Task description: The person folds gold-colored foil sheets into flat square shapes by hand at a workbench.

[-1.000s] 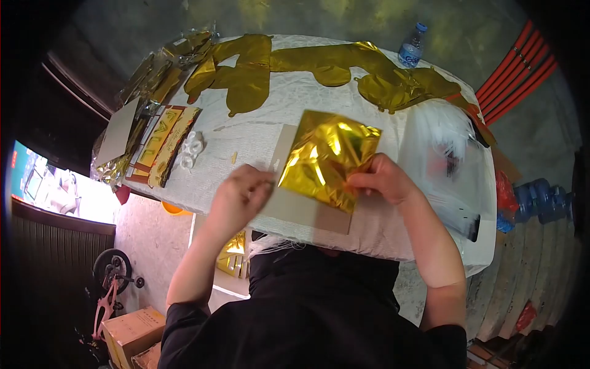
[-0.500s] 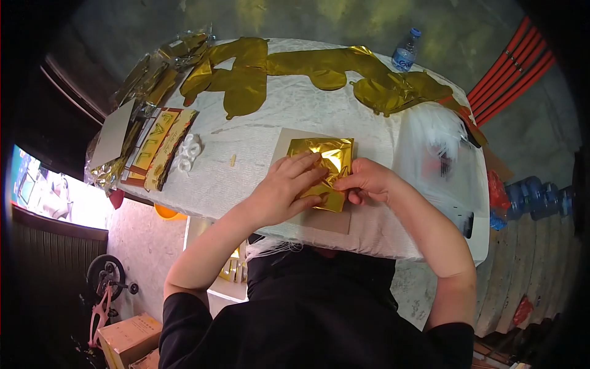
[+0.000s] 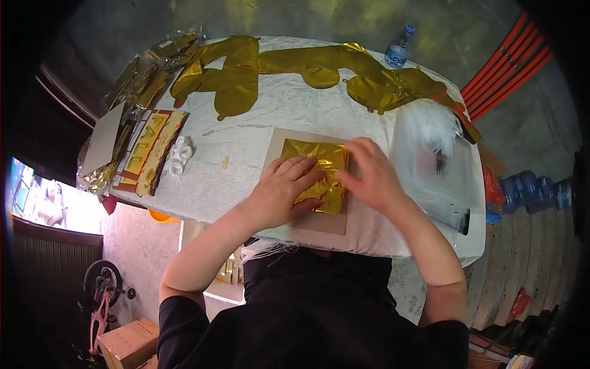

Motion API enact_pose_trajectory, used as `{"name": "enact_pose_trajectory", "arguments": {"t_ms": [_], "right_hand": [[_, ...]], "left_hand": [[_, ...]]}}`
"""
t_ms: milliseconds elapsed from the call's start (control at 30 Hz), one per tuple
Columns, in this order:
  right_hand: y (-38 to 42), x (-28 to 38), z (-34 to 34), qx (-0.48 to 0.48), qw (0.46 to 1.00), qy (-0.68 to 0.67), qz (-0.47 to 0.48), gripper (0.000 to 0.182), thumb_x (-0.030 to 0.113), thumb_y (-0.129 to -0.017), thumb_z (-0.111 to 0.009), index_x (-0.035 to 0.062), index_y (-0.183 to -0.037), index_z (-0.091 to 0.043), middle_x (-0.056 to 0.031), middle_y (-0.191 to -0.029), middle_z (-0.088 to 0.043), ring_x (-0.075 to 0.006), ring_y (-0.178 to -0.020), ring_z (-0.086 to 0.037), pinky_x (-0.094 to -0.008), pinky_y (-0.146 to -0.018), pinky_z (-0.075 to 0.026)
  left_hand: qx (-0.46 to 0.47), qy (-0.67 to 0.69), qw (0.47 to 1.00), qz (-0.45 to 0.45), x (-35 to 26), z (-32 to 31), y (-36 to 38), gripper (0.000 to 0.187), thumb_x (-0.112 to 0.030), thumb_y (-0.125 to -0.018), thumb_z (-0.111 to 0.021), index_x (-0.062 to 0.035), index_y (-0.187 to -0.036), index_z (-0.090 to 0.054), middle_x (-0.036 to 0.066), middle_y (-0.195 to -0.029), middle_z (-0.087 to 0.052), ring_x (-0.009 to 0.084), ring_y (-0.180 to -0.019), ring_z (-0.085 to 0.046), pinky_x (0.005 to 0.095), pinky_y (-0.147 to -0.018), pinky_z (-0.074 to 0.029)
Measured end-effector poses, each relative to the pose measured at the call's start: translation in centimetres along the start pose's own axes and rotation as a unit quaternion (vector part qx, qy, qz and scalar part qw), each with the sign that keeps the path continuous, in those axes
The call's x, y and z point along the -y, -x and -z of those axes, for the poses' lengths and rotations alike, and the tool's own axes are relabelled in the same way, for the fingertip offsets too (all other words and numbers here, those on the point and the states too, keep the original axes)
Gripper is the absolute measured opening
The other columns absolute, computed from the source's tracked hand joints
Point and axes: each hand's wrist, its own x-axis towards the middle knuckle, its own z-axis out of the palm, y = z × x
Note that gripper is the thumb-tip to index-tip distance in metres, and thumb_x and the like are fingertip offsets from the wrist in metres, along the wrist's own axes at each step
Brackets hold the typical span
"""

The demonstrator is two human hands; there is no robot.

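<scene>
A piece of gold foil (image 3: 332,192), folded into a rectangle, lies on a flat grey-brown card (image 3: 332,224) near the front of the table. My left hand (image 3: 284,189) rests flat on the foil's left half with its fingers stretched out, covering part of it. At the right edge of the foil is my right hand (image 3: 373,179), its thumb and forefinger apart and nothing between them. Flat gold foil balloons (image 3: 239,80) are spread along the back of the table.
The table (image 3: 221,190) has a white cloth. At left lie packaged foil items (image 3: 141,83), printed cards (image 3: 147,150) and white ribbon rolls (image 3: 179,155). Clear plastic bags (image 3: 430,160) are stacked at right. A water bottle (image 3: 399,48) stands at the back edge.
My right hand has come off its pinch at the foil's right edge and its fingers have spread upward. The left hand stays on the foil, which looks flatter.
</scene>
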Motion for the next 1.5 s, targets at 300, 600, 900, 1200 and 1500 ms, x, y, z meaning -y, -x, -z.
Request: {"name": "enact_pose_trajectory", "arguments": {"t_ms": [300,600,900,1200,1500], "right_hand": [[0.7,-0.1,-1.7,0.174,0.977,0.103,0.061,0.112,0.064,-0.071,-0.065,-0.0077,-0.143,-0.017,-0.0244,-0.151,-0.012,-0.0321,-0.143,-0.008,-0.0466,-0.115,-0.007],[0.8,-0.3,-1.4,0.201,0.969,0.134,0.052,0.119,0.067,-0.068,-0.065,-0.0061,-0.144,-0.011,-0.0239,-0.152,-0.009,-0.0309,-0.143,-0.004,-0.0451,-0.116,-0.005],[0.2,-4.0,-2.0,0.035,0.938,-0.336,-0.078,0.065,0.027,-0.092,-0.059,0.0009,-0.142,-0.028,-0.0188,-0.145,-0.033,-0.0262,-0.138,-0.029,-0.0352,-0.111,-0.024],[0.8,-3.7,-1.1,-0.036,0.994,-0.105,0.014,0.04,0.014,-0.092,-0.055,-0.0018,-0.128,-0.048,-0.0198,-0.135,-0.045,-0.0314,-0.13,-0.04,-0.0357,-0.106,-0.033],[1.4,-3.2,-3.1,0.011,0.99,0.103,0.096,0.061,0.028,-0.092,-0.051,-0.0071,-0.137,-0.031,-0.0237,-0.147,-0.026,-0.0354,-0.139,-0.022,-0.0437,-0.113,-0.019]], "left_hand": [[0.021,0.006,1.0,-0.001,0.3,0.0,-0.4,0.049,-0.028,-0.081,-0.065,-0.0098,-0.125,-0.054,0.015,-0.132,-0.047,0.0316,-0.126,-0.041,0.0429,-0.104,-0.03],[0.089,0.042,0.995,0.011,2.0,1.6,0.5,0.056,-0.032,-0.081,-0.066,-0.0114,-0.131,-0.049,0.013,-0.142,-0.04,0.0285,-0.135,-0.032,0.0469,-0.111,-0.022],[0.08,0.006,0.997,0.008,2.0,1.1,0.7,0.062,-0.041,-0.083,-0.063,-0.0121,-0.134,-0.046,0.013,-0.143,-0.038,0.0298,-0.136,-0.03,0.0456,-0.112,-0.022],[0.051,0.015,0.999,0.009,-0.5,-1.3,-1.0,0.063,-0.031,-0.08,-0.068,-0.0083,-0.134,-0.045,0.016,-0.142,-0.038,0.0337,-0.134,-0.032,0.0445,-0.11,-0.026],[0.045,-0.016,0.999,0.02,-1.3,-1.8,-1.7,0.061,-0.032,-0.081,-0.066,-0.0085,-0.134,-0.045,0.016,-0.142,-0.037,0.0319,-0.135,-0.03,0.0467,-0.111,-0.023]]}}
